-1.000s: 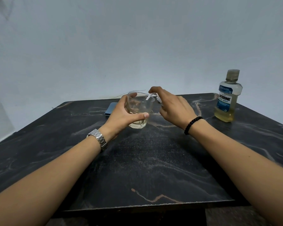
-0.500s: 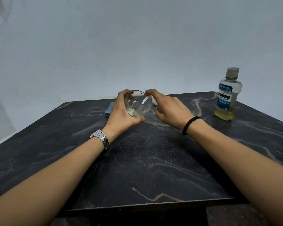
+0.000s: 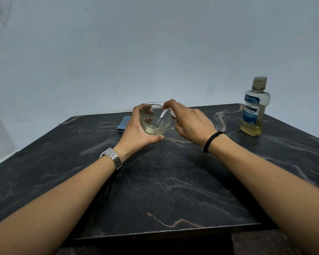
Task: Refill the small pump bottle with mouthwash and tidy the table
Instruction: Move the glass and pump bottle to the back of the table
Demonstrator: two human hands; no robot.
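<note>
A folded blue cloth (image 3: 123, 123) lies on the desk (image 3: 173, 181) just past the left hand's knuckles. The left hand (image 3: 136, 131) holds a clear glass (image 3: 155, 119), with its fingers (image 3: 145, 109) curled round the far side and the thumb under the near side. The glass is tipped toward the person, and a little yellow mouthwash sits low in it.

The right hand (image 3: 190, 122) is just beside the glass. Its fingertips pinch a small white pump part (image 3: 170, 113), and a thin white tube (image 3: 163, 115) from it dips into the glass. The small bottle itself is hidden, so I cannot tell where it is.

To do this well, I think the glass should stay tipped and steady so the tube end stays under the liquid.

Well to the right of both hands stands the Listerine bottle (image 3: 254, 107), cap on, about half full.
</note>
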